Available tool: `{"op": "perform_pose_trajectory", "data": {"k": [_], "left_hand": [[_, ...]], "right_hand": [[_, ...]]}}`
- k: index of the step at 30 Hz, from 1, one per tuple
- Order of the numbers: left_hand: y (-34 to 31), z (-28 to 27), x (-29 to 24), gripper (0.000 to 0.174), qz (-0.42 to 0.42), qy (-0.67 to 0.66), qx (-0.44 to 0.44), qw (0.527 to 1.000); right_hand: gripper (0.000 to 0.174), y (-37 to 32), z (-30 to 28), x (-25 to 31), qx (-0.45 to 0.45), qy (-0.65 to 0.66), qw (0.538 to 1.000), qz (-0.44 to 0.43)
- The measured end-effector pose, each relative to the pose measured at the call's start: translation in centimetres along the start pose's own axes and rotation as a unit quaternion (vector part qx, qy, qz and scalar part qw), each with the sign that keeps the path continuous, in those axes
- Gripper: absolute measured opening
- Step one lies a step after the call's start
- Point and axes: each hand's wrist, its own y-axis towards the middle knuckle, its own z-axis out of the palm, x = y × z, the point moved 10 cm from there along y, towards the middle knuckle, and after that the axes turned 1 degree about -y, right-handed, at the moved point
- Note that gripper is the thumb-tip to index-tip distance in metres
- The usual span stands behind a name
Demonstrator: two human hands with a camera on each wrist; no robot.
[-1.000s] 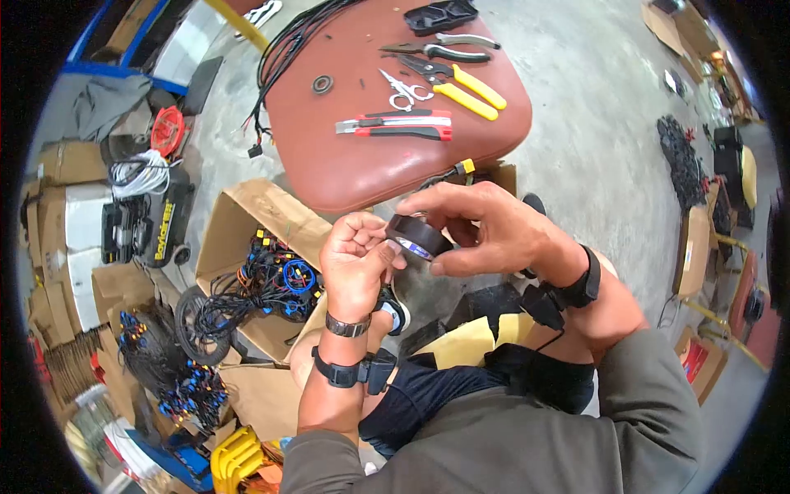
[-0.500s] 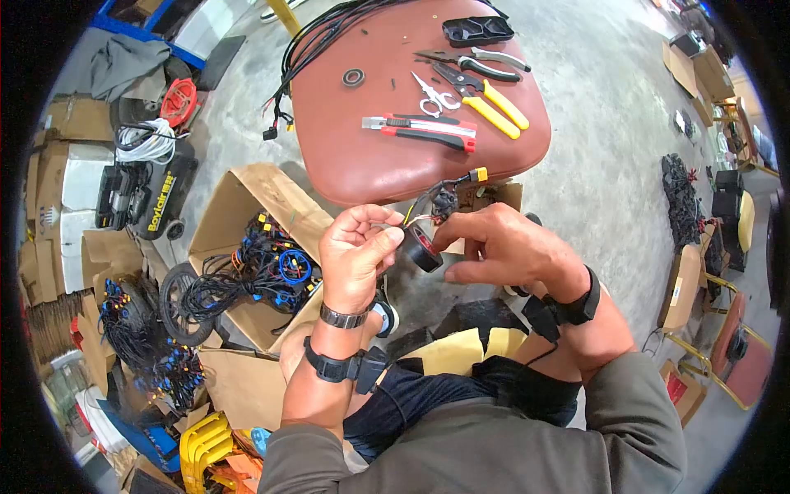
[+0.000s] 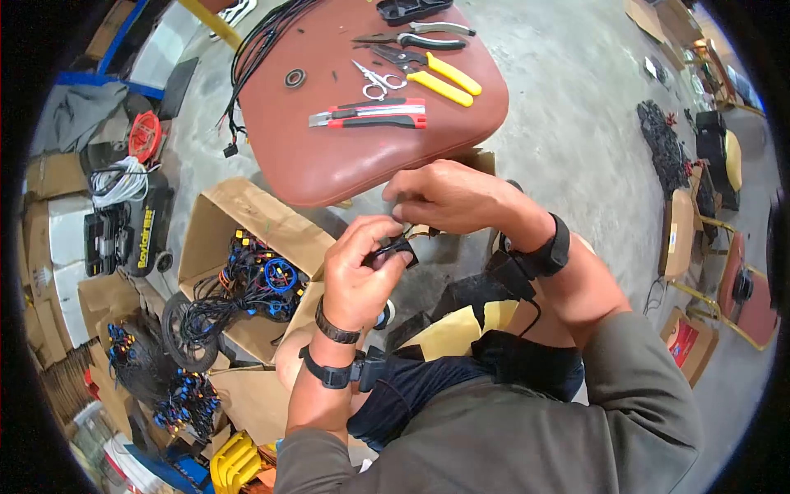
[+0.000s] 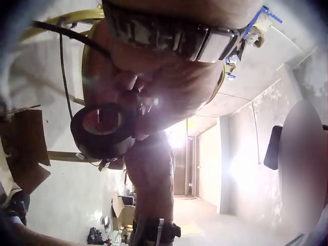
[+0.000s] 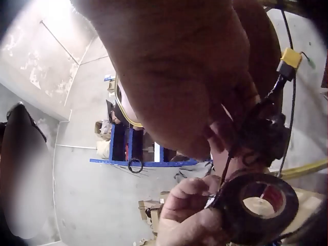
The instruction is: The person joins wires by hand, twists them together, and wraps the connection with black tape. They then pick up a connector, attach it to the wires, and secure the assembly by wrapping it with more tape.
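Note:
My left hand (image 3: 358, 272) holds a roll of black electrical tape (image 4: 82, 130) between thumb and fingers. In the right wrist view the tape roll (image 3: 401, 249) hangs at the fingertips with its hollow core showing, beside thin wires. Just above it in the head view, my right hand (image 3: 448, 196) has its fingers curled at the wires, their tips mostly hidden. A dark cable bundle (image 5: 264, 136) with a yellow connector (image 5: 291, 59) lies at the right hand's fingers in the right wrist view.
A red-brown padded seat (image 3: 288, 156) bears a utility knife (image 3: 370, 114), small scissors (image 3: 378, 82), yellow-handled cutters (image 3: 444, 78), pliers (image 3: 411, 39), a bearing (image 3: 295, 78) and black cables (image 3: 255, 58). An open cardboard box (image 3: 202, 239) of wire harnesses stands left.
The right hand has let go of the tape roll and moved up to the wires. The roll now sits in the left hand's fingers. The head view has shifted slightly.

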Motion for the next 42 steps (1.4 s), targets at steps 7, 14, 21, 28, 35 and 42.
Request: {"op": "perform_pose_trajectory", "data": {"k": [7, 14, 21, 28, 35, 42], "left_hand": [[-0.1, 0.7, -2.2, 0.029, 0.059, 0.074, -0.005, 0.996], [-0.2, -0.3, -0.9, 0.025, 0.063, 0.047, -0.052, 0.996], [-0.5, -0.8, 1.7, 0.023, -0.031, -0.056, -0.066, 0.996], [-0.6, -0.4, 2.5, 0.025, -0.093, -0.116, -0.055, 0.987], [-0.3, -1.5, 4.2, 0.024, -0.122, -0.156, -0.107, 0.974], [-0.2, -2.5, 4.6, 0.025, -0.148, -0.199, -0.152, 0.957]], "right_hand": [[0.027, 0.8, 2.0, -0.6, 0.048, 0.041, 0.998, -0.006], [0.031, 0.5, 1.0, -1.3, 0.014, 0.15, 0.985, 0.088], [0.038, 0.4, 0.6, -1.2, -0.011, 0.183, 0.977, 0.11], [0.043, 0.2, 0.0, -0.5, -0.024, 0.237, 0.97, 0.052], [0.058, -0.4, -1.7, 2.4, -0.062, 0.239, 0.968, -0.044], [0.058, -1.4, -2.1, 3.2, -0.013, 0.232, 0.972, 0.026]]}}
